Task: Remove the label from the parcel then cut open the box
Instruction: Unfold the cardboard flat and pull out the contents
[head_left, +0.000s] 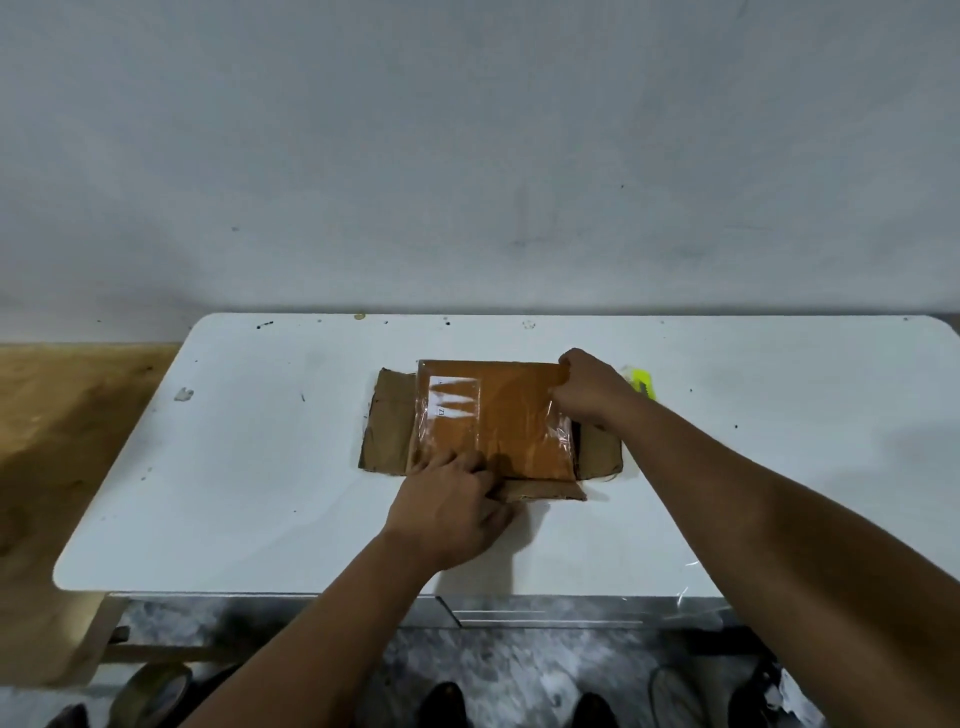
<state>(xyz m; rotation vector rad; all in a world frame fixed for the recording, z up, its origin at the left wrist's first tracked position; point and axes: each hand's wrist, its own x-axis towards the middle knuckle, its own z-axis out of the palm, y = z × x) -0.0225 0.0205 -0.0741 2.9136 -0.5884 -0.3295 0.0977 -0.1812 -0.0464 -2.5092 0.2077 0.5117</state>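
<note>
A flat brown cardboard box (387, 431) lies opened out on the white table (249, 467), its flaps spread left, right and front. Inside it sits an orange item in clear plastic wrap (509, 415) with a small white label area near its left side. My left hand (449, 499) rests on the front left corner of the orange item and the front flap, fingers spread. My right hand (587, 387) pinches the plastic wrap at the item's far right corner. A yellow utility knife (644, 383) lies on the table just behind my right hand, partly hidden.
A grey wall rises directly behind the table. A small scrap (183, 394) lies on the table's left part. Below the front edge, a tape roll (156, 693) and shoes (449, 704) are on the marbled floor.
</note>
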